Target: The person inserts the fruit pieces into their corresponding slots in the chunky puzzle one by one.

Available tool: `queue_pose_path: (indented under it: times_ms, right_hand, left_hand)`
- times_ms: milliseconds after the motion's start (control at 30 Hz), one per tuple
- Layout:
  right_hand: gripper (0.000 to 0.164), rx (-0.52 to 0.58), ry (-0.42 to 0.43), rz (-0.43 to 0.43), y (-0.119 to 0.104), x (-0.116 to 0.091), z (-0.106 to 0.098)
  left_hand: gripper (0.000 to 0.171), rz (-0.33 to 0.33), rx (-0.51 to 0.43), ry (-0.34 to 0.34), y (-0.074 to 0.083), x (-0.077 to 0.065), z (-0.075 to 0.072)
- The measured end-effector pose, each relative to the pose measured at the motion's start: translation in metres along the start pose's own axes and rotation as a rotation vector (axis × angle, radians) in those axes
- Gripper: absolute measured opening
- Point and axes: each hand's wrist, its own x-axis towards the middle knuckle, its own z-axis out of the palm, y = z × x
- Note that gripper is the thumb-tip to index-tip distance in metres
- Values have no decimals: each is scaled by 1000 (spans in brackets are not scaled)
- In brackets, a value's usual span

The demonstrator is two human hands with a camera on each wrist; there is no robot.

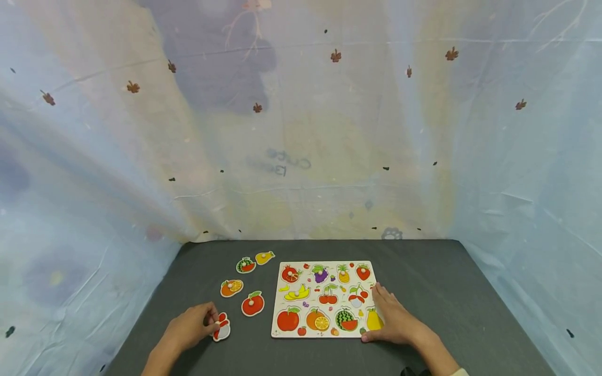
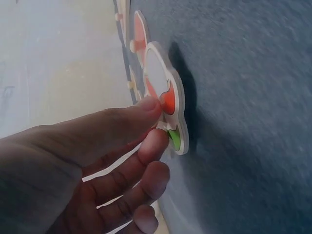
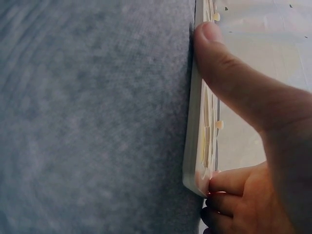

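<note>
In the head view my left hand (image 1: 188, 326) pinches a red-and-white fruit puzzle piece (image 1: 224, 331) between thumb and fingers, left of the board. Its white, red and green face shows in the left wrist view, tilted just off the dark surface, casting a shadow. My right hand (image 1: 397, 319) rests at the near right corner of a wooden fruit puzzle board (image 1: 276, 326), fingers extended along the right side and thumb at the near edge. The right wrist view shows that thumb (image 3: 239, 80) against the board's edge (image 3: 191, 146). The hand covers part of the pear picture.
Left of the board lie several loose pieces: an apple (image 1: 253, 307), an orange (image 1: 228, 289), a watermelon (image 1: 244, 268) and a pear (image 1: 263, 258). A dark cloth (image 1: 423, 271) covers the table. Patterned curtains (image 1: 301, 130) hang behind and at both sides.
</note>
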Motion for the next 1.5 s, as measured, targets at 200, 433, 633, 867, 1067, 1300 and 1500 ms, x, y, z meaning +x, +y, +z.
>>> queue_pose_path:
  times_ms: [200, 433, 633, 867, 1067, 1300, 1500]
  right_hand:
    - [140, -5, 7, -5, 1, 1, 0]
    - [141, 5, 12, -17, 0, -1, 0]
    - [141, 10, 13, -19, 1, -1, 1]
    - [142, 0, 11, -5, 3, 0, 3]
    - [141, 2, 11, -16, 2, 0, 3]
    - [139, 6, 13, -38, 2, -1, 2]
    - [140, 16, 15, -24, 0, -1, 0]
  left_hand:
    - [21, 46, -25, 63, 12, 2, 1]
    - [18, 103, -50, 152, 24, 10, 8]
    - [19, 163, -85, 235, 42, 16, 13]
    - [20, 208, -86, 267, 60, 24, 19]
    - [19, 238, -90, 261, 73, 31, 24]
    - [19, 305, -96, 290, 87, 41, 31]
    - [16, 380, -101, 265, 102, 50, 37]
